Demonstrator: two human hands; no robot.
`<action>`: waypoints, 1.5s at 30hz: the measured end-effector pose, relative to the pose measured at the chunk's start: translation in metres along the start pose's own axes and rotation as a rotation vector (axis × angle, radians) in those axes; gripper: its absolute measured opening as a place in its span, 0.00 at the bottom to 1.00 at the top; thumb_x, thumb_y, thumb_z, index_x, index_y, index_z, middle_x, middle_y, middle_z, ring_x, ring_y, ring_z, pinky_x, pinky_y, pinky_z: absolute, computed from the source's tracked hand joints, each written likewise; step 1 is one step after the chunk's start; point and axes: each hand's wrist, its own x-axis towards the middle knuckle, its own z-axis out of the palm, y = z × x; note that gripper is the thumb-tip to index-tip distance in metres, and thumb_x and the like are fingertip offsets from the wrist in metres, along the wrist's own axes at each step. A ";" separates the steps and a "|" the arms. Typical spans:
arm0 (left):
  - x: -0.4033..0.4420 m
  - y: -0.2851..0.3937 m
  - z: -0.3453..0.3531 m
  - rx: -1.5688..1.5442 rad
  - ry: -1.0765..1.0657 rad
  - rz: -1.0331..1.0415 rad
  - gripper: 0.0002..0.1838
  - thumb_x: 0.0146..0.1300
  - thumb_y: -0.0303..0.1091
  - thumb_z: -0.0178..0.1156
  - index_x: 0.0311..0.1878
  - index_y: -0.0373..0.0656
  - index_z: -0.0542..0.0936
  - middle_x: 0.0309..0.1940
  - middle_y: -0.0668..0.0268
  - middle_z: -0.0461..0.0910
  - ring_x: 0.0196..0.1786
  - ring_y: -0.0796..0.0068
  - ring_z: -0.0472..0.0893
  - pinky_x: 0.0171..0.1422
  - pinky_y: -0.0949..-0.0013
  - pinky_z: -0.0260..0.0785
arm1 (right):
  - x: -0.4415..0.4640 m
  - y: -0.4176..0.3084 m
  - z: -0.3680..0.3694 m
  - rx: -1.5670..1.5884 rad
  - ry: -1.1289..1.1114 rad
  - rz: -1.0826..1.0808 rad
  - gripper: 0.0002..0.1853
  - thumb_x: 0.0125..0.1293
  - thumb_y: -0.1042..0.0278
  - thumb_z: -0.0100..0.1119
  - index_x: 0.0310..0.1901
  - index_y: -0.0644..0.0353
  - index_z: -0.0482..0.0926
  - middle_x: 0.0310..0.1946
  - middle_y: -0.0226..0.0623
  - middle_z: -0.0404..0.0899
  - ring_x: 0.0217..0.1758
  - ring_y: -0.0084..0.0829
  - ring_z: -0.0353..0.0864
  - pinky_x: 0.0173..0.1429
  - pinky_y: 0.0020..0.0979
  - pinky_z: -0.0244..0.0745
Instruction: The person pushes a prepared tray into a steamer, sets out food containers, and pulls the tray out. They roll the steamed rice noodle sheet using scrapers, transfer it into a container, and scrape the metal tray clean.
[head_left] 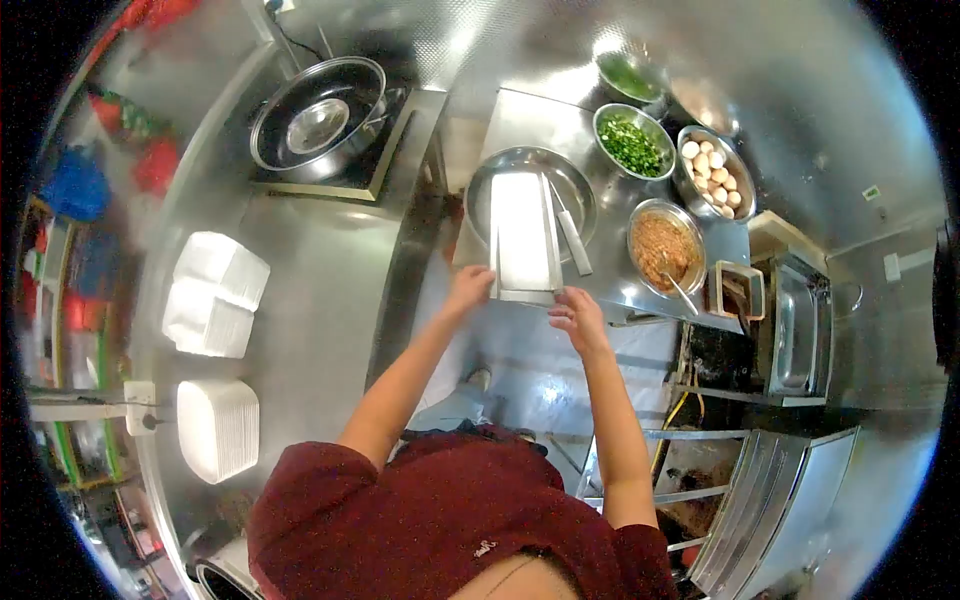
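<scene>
A long rectangular metal tray with a bright, pale surface lies over a round steel basin, its short end toward me. My left hand pinches the tray's near left corner between thumb and fingers. At the near right corner, my right hand has its fingers loosely curled and apart, the uppermost one against the tray's edge. Beside the tray, a utensil with a flat pale handle leans in the basin; its far end is partly hidden by the tray.
Bowls of chopped green onion, eggs and a brownish minced filling with a spoon stand on the right. A large pan sits on a cooker at left. Stacked white foam boxes lie along the left counter.
</scene>
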 end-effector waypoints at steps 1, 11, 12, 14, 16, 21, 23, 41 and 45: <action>0.003 -0.003 -0.002 -0.019 -0.022 -0.011 0.19 0.53 0.38 0.55 0.43 0.33 0.73 0.23 0.69 0.72 0.25 0.80 0.71 0.27 0.75 0.64 | -0.003 0.002 -0.006 -0.007 0.011 0.001 0.17 0.57 0.61 0.52 0.45 0.59 0.65 0.33 0.40 0.73 0.25 0.34 0.76 0.27 0.32 0.73; -0.015 -0.005 -0.024 -0.131 0.029 -0.102 0.14 0.57 0.41 0.51 0.41 0.41 0.72 0.28 0.65 0.74 0.27 0.76 0.74 0.31 0.73 0.67 | -0.078 0.077 -0.139 0.140 0.141 0.083 0.13 0.56 0.60 0.52 0.36 0.60 0.73 0.29 0.40 0.76 0.25 0.33 0.75 0.28 0.34 0.72; -0.015 -0.004 -0.034 -0.114 0.040 -0.079 0.14 0.57 0.41 0.51 0.41 0.42 0.72 0.28 0.65 0.75 0.28 0.76 0.74 0.31 0.74 0.67 | -0.090 0.084 -0.152 0.102 0.192 0.107 0.12 0.56 0.60 0.52 0.35 0.60 0.73 0.28 0.40 0.76 0.24 0.33 0.74 0.27 0.34 0.72; -0.025 0.003 -0.050 -0.072 0.108 -0.034 0.13 0.56 0.41 0.51 0.40 0.44 0.73 0.29 0.67 0.76 0.30 0.77 0.75 0.31 0.76 0.66 | -0.116 0.089 -0.174 0.137 0.239 0.117 0.12 0.56 0.61 0.52 0.36 0.60 0.73 0.28 0.40 0.76 0.24 0.34 0.74 0.27 0.34 0.71; -0.030 0.017 -0.069 -0.068 0.148 0.017 0.15 0.57 0.44 0.50 0.40 0.43 0.74 0.31 0.66 0.77 0.32 0.77 0.76 0.33 0.74 0.67 | -0.122 0.092 -0.194 0.173 0.262 0.106 0.11 0.56 0.61 0.51 0.36 0.59 0.73 0.28 0.40 0.76 0.24 0.34 0.74 0.27 0.34 0.71; -0.014 0.063 -0.159 0.153 0.304 0.177 0.17 0.58 0.44 0.50 0.43 0.42 0.73 0.32 0.65 0.77 0.32 0.75 0.76 0.36 0.73 0.68 | -0.117 0.098 -0.212 0.166 0.320 0.132 0.10 0.56 0.61 0.51 0.36 0.58 0.73 0.27 0.39 0.76 0.23 0.34 0.74 0.27 0.35 0.71; -0.037 0.119 -0.173 0.227 0.411 0.329 0.17 0.58 0.44 0.49 0.43 0.41 0.73 0.32 0.65 0.77 0.32 0.76 0.75 0.36 0.74 0.68 | -0.111 0.086 -0.203 0.135 0.318 0.129 0.10 0.56 0.62 0.51 0.35 0.58 0.73 0.27 0.38 0.76 0.23 0.34 0.74 0.28 0.35 0.71; 0.229 0.198 -0.414 0.406 0.680 -0.230 0.13 0.47 0.32 0.50 0.29 0.30 0.75 0.28 0.49 0.75 0.31 0.62 0.78 0.34 0.67 0.71 | -0.037 0.010 -0.051 -0.251 0.369 0.150 0.11 0.56 0.64 0.51 0.36 0.62 0.70 0.24 0.43 0.76 0.18 0.33 0.75 0.22 0.30 0.74; 0.234 0.230 -0.427 0.061 0.602 -0.161 0.06 0.49 0.26 0.52 0.29 0.34 0.72 0.23 0.58 0.72 0.24 0.67 0.75 0.28 0.66 0.75 | -0.044 -0.010 -0.052 -0.310 0.410 0.081 0.10 0.57 0.63 0.50 0.36 0.61 0.71 0.23 0.39 0.75 0.18 0.31 0.75 0.21 0.30 0.72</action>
